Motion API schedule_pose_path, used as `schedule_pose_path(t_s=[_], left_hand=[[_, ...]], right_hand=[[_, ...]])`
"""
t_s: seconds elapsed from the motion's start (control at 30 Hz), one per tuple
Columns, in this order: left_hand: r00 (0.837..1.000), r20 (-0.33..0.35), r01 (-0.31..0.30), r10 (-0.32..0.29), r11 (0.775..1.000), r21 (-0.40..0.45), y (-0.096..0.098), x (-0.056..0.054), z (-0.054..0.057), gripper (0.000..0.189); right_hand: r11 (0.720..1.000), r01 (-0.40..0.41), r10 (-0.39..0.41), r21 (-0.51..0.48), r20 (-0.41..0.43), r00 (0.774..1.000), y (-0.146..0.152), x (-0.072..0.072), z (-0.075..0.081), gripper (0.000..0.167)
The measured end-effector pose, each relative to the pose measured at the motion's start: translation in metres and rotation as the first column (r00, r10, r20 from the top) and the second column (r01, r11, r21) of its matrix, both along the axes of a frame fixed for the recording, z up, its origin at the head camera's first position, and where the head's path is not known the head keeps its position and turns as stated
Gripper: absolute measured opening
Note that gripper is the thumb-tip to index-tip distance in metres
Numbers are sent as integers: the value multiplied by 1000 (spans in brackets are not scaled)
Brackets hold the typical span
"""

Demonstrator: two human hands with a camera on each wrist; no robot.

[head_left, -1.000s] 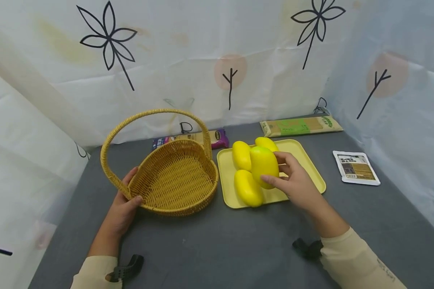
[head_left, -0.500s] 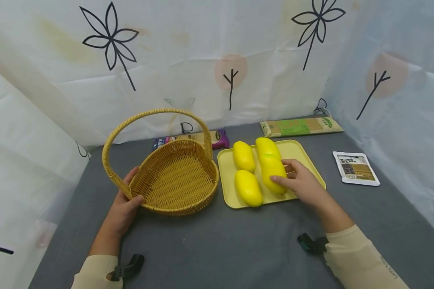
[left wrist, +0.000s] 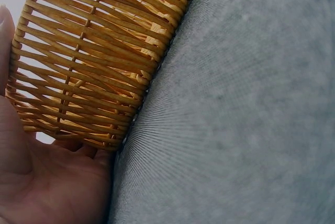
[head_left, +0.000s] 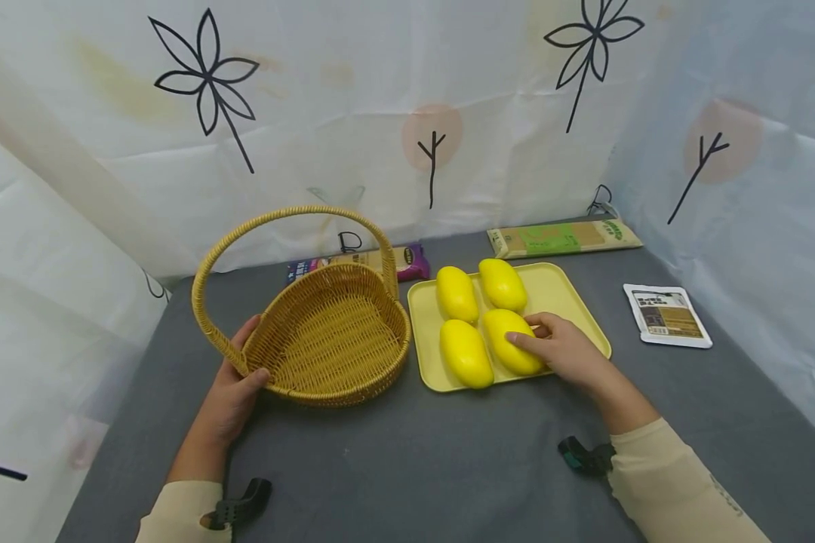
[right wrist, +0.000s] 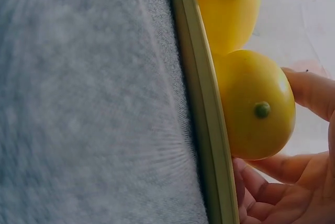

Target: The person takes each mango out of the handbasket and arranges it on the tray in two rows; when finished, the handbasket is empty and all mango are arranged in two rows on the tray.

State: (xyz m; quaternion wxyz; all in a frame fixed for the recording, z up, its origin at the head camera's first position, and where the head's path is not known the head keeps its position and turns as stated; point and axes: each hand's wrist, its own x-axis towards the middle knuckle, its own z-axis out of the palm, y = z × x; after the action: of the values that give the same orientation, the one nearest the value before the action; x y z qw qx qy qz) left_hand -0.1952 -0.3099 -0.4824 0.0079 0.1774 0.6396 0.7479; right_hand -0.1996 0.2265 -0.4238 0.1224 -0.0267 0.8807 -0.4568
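My left hand [head_left: 229, 392] grips the near left rim of a wicker basket [head_left: 339, 392], its thumb over the edge beside the foot of the hoop handle. In the left wrist view the woven basket wall [left wrist: 94, 56] rises from the palm. A yellow mango [head_left: 505, 339] lies at the front of a pale yellow tray [head_left: 564, 290], with my right hand [head_left: 570, 353] holding it between thumb and fingers. In the right wrist view this mango [right wrist: 256, 109] touches the tray, its green stem end toward the camera. Three other mangoes, one at front left [head_left: 466, 354], share the tray.
Behind the basket lies a purple-ended packet [head_left: 410, 262], partly hidden. A long tan and green packet [head_left: 564, 238] lies at the back right. A white-edged flat pack [head_left: 667, 315] sits right of the tray. Printed cloth walls [head_left: 353, 151] surround the grey table [head_left: 394, 467].
My right hand has carried the mango down and to the right, from above the other mangoes onto the tray's front. My left hand and the basket have stayed in place.
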Motion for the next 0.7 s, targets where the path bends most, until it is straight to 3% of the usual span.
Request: schedule_pose_path(t_s=[0.37,0.7], left_hand=[[1000,1,-6,6,1000,-5,0,2,0,83],[1000,-2,3,-3,1000,-3,1,1,2,82]], right_hand=[[999,20,-20,-32,10,1000,-2,1,-1,77],[1000,-9,9,-17,32,999,2,0,1,81]])
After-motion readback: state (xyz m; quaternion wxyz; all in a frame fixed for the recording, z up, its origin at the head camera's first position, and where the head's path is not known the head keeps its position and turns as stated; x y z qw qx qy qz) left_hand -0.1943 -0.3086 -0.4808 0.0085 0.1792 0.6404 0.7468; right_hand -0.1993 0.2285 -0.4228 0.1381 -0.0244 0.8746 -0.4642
